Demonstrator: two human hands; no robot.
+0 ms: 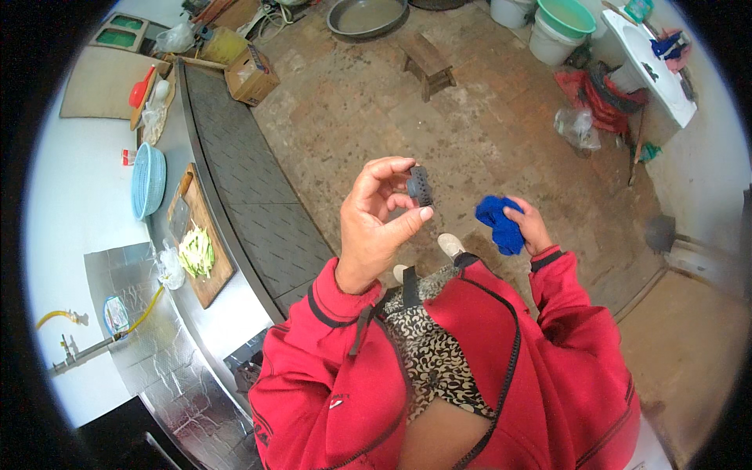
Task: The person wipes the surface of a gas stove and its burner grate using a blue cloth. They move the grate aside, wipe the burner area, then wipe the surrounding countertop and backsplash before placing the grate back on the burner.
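Between the thumb and fingers of my left hand [376, 220] is a small dark grey perforated piece [419, 185], round-edged and dotted with holes. What it belongs to cannot be told. It is raised over the floor in front of my body. My right hand [530, 228] grips a bunched blue cloth [501, 224], lower and to the right. To the left, the counter [249, 302] bears a wooden cutting board [218, 272] with a pile of cut green-white vegetable strips [197, 252] and a cleaver [180, 211] on it.
A blue plastic basket [148, 181] stands against the wall behind the board. A cardboard box [251, 76] sits past the counter. On the floor are a low wooden stool [430, 63], a wide metal basin [367, 16] and a white bucket [552, 44]. A washbasin [643, 56] is at right.
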